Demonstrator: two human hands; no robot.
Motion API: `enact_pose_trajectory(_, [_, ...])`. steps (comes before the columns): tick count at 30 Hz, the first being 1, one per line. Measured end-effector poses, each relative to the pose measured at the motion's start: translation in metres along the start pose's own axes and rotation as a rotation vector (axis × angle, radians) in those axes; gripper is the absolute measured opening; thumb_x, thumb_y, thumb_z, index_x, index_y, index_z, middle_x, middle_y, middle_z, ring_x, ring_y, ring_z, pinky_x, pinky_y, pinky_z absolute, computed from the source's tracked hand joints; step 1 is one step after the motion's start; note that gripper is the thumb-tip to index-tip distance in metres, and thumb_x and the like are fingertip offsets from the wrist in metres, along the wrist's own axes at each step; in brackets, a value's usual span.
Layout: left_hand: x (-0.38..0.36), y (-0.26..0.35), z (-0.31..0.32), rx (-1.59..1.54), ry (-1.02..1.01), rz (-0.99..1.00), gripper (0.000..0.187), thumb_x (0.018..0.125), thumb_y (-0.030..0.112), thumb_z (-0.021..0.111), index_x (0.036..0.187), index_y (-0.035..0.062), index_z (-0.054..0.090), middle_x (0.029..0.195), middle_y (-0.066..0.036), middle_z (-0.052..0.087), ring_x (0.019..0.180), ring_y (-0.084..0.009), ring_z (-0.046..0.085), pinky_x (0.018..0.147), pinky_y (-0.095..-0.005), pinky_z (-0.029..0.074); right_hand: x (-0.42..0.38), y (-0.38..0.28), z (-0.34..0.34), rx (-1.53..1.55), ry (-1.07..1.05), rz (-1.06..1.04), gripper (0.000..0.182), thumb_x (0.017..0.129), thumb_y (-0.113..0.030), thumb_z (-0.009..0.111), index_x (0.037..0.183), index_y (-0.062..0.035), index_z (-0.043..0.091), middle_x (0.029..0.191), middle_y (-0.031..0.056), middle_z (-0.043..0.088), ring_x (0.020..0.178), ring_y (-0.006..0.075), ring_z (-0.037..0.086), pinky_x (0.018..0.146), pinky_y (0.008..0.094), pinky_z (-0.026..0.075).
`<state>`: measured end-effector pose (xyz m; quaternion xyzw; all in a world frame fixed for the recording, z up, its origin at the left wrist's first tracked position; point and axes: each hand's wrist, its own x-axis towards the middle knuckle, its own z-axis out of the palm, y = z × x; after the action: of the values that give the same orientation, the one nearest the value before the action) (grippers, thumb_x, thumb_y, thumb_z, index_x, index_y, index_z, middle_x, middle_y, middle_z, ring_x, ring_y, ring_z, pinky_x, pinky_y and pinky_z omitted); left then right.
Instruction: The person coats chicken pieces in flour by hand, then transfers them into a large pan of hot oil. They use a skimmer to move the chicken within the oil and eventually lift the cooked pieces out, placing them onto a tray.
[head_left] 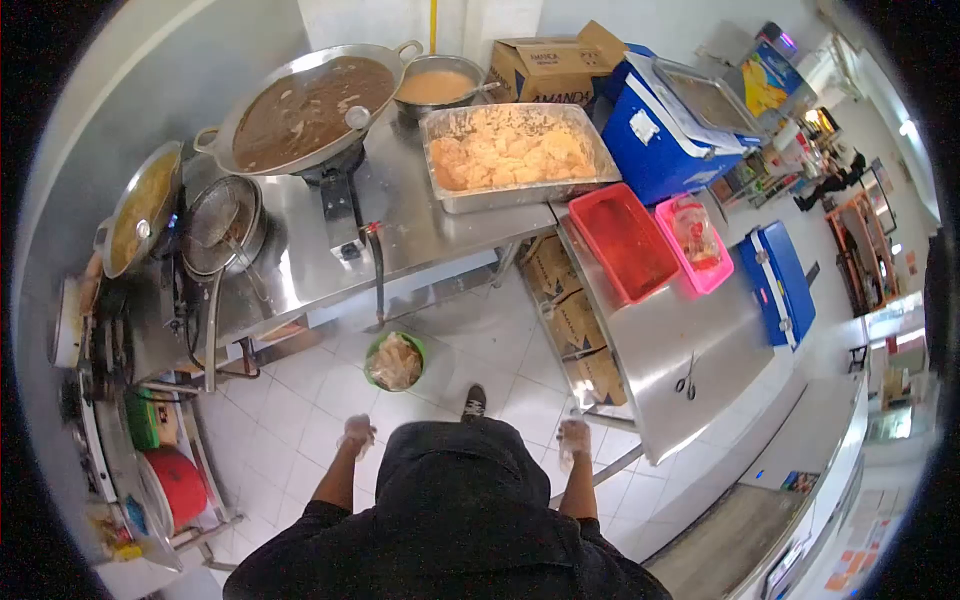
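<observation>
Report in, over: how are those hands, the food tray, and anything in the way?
Left hand, right hand: gloved, seemingly empty. Food tray: heaped, on steel counter. Green bin on floor ahead, possible trip.

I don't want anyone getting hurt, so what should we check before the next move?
1. Left hand and right hand gloved: ok, both look covered in something clear.
2. Both hands free: ok, neither seems to hold anything.
3. Scissors out of the way: ok, lying on the side table, apart from both hands.
4. Floor ahead open: not ok, the green bin could be in the way of the feet.
5. Big pan cool: cannot tell, it holds brown liquid but heat doesn't show.
</observation>
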<state>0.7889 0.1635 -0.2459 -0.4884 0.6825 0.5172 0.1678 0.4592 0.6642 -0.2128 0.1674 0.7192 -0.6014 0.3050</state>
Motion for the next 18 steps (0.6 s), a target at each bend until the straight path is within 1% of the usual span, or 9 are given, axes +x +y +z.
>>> enact_pose_trajectory(1, [0.022, 0.000, 0.005, -0.042, 0.029, 0.180, 0.010, 0.079, 0.015, 0.051, 0.080, 0.0073, 0.058, 0.076, -0.010, 0.064, 0.063, -0.0181, 0.062, 0.049, -0.0283, 0.048, 0.020, -0.035, 0.004, -0.143, -0.020, -0.060, 0.018, 0.079, -0.020, 0.057, 0.072, -0.0037, 0.060, 0.061, 0.0061, 0.056, 0.052, 0.0174, 0.056, 0.052, 0.0313, 0.048])
enact_pose_trajectory(3, [-0.020, 0.135, -0.010, 0.106, 0.088, 0.232, 0.014, 0.082, 0.013, 0.044, 0.080, 0.0066, 0.056, 0.070, -0.008, 0.061, 0.056, -0.0191, 0.058, 0.047, -0.0311, 0.047, 0.080, -0.087, 0.009, -0.787, -0.084, -0.433, 0.017, 0.079, -0.020, 0.057, 0.075, -0.0039, 0.061, 0.062, 0.0063, 0.058, 0.053, 0.0152, 0.057, 0.054, 0.0281, 0.048])
enact_pose_trajectory(5, [-0.051, 0.226, -0.019, -0.232, 0.131, 0.367, 0.019, 0.085, 0.017, 0.042, 0.080, 0.0055, 0.055, 0.069, -0.009, 0.060, 0.058, -0.0223, 0.056, 0.052, -0.0365, 0.046, 0.088, -0.170, 0.049, -0.526, 0.008, -0.189, 0.013, 0.079, -0.016, 0.060, 0.079, -0.0033, 0.063, 0.067, 0.0065, 0.062, 0.055, 0.0152, 0.058, 0.055, 0.0297, 0.048])
enact_pose_trajectory(7, [-0.004, 0.266, -0.019, 0.318, 0.400, 0.645, 0.025, 0.087, 0.024, 0.041, 0.080, 0.0046, 0.055, 0.068, -0.011, 0.057, 0.064, -0.0252, 0.056, 0.059, -0.0396, 0.044, 0.062, -0.278, 0.098, -0.620, -0.068, -0.322, 0.030, 0.079, -0.026, 0.057, 0.087, 0.0030, 0.061, 0.072, 0.0088, 0.062, 0.059, 0.0136, 0.059, 0.054, 0.0284, 0.047])
enact_pose_trajectory(9, [0.011, 0.323, -0.022, 0.134, 0.393, 0.492, 0.032, 0.088, 0.030, 0.038, 0.080, 0.0034, 0.054, 0.069, -0.012, 0.056, 0.066, -0.0259, 0.055, 0.062, -0.0383, 0.041, 0.067, -0.338, 0.143, -0.634, -0.078, -0.453, 0.030, 0.080, -0.026, 0.058, 0.090, 0.0023, 0.061, 0.074, 0.0090, 0.062, 0.063, 0.0141, 0.059, 0.058, 0.0287, 0.047])
enact_pose_trajectory(11, [0.019, 0.385, -0.030, -0.130, 0.291, 0.532, 0.039, 0.090, 0.036, 0.035, 0.080, 0.0027, 0.053, 0.070, -0.011, 0.056, 0.064, -0.0258, 0.053, 0.062, -0.0370, 0.041, 0.092, -0.368, 0.168, -0.626, -0.095, -0.544, 0.029, 0.081, -0.025, 0.058, 0.092, 0.0018, 0.060, 0.076, 0.0095, 0.062, 0.067, 0.0151, 0.059, 0.062, 0.0293, 0.048])
enact_pose_trajectory(13, [0.019, 0.458, -0.052, -0.309, 0.176, 0.428, 0.045, 0.090, 0.042, 0.032, 0.087, 0.0030, 0.054, 0.072, -0.012, 0.057, 0.065, -0.0263, 0.052, 0.063, -0.0356, 0.041, 0.126, -0.398, 0.191, -0.605, -0.122, -0.609, 0.028, 0.082, -0.024, 0.059, 0.094, 0.0013, 0.060, 0.078, 0.0102, 0.063, 0.070, 0.0166, 0.059, 0.065, 0.0302, 0.048])
enact_pose_trajectory(16, [0.073, 0.514, -0.067, -0.435, 0.280, 0.355, 0.045, 0.089, 0.042, 0.034, 0.101, 0.0026, 0.053, 0.082, -0.015, 0.061, 0.074, -0.0288, 0.057, 0.067, -0.0390, 0.044, 0.113, -0.499, 0.217, -0.776, 0.067, -0.750, 0.023, 0.084, -0.019, 0.056, 0.094, 0.0014, 0.058, 0.081, 0.0130, 0.063, 0.073, 0.0197, 0.060, 0.068, 0.0318, 0.048])
enact_pose_trajectory(18, [0.152, 0.517, -0.069, -0.258, 0.344, 0.279, 0.044, 0.089, 0.038, 0.036, 0.109, 0.0016, 0.050, 0.092, -0.018, 0.060, 0.082, -0.0317, 0.058, 0.070, -0.0417, 0.046, 0.131, -0.554, 0.220, -0.731, 0.140, -0.817, 0.020, 0.087, -0.018, 0.051, 0.087, 0.0011, 0.058, 0.080, 0.0154, 0.062, 0.075, 0.0238, 0.061, 0.066, 0.0345, 0.048])
